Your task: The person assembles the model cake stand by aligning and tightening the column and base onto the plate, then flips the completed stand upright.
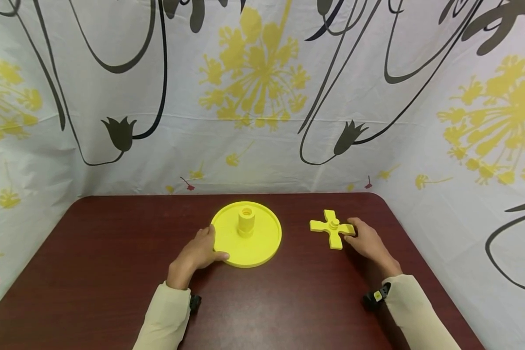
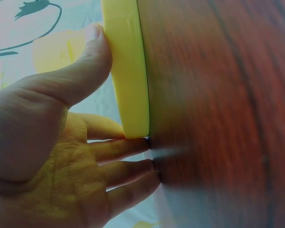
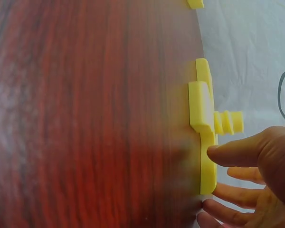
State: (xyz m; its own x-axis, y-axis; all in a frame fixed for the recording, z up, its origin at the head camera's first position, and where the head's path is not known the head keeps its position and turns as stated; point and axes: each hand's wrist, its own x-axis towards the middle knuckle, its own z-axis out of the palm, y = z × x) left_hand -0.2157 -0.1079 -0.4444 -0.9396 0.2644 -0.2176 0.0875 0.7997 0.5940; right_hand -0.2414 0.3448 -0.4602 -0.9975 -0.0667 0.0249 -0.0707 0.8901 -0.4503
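A round yellow plate with a raised rim and a hollow threaded post [image 1: 246, 221] at its middle lies on the table. My left hand [image 1: 197, 250] spans its left edge. The thumb lies over the rim [image 2: 128, 71], and the other fingers reach past the edge to the tabletop, fairly straight. To the right lies a yellow cross-shaped piece [image 1: 334, 230] with four flat arms, its short threaded stud [image 3: 228, 122] pointing up. My right hand [image 1: 369, 243] is at its right arm [image 3: 208, 166], thumb and forefinger on either side of the tip, fingers loosely extended.
The dark red-brown table [image 1: 100, 272] has rounded far corners. A white cloth [image 1: 262, 160] with yellow and grey flower prints hangs close behind and at both sides. Dark bands with small devices [image 1: 375, 295] sit at both wrists, below light sleeves.
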